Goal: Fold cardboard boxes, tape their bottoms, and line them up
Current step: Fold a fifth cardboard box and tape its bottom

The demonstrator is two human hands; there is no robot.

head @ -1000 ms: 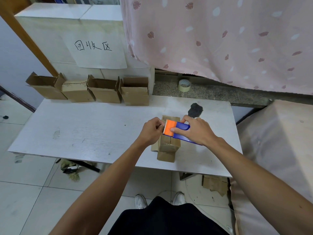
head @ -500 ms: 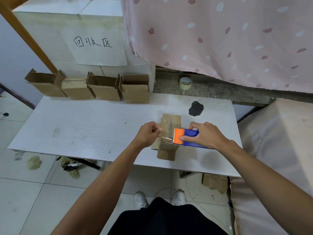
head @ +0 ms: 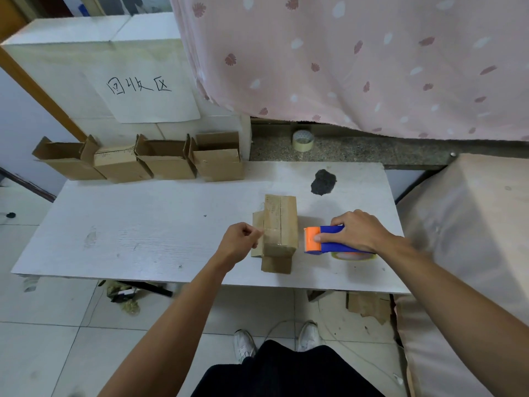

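Noted: box lies bottom-up on counter, centre-right. My left hand: fingers curled, pinching tape strip at its left edge. Right hand grips tape dispenser, just beside box, not touching.

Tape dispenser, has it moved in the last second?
Yes. The tape dispenser in the right hand has slid rightward: it was on top of the cardboard box, and now it is clear of the box's right edge.

Makeshift box-packing corner
White table on tiled floor; cardboard boxes lined up at ten o'clock under a handwritten sign, tape roll on the ledge at twelve, pink curtain above.
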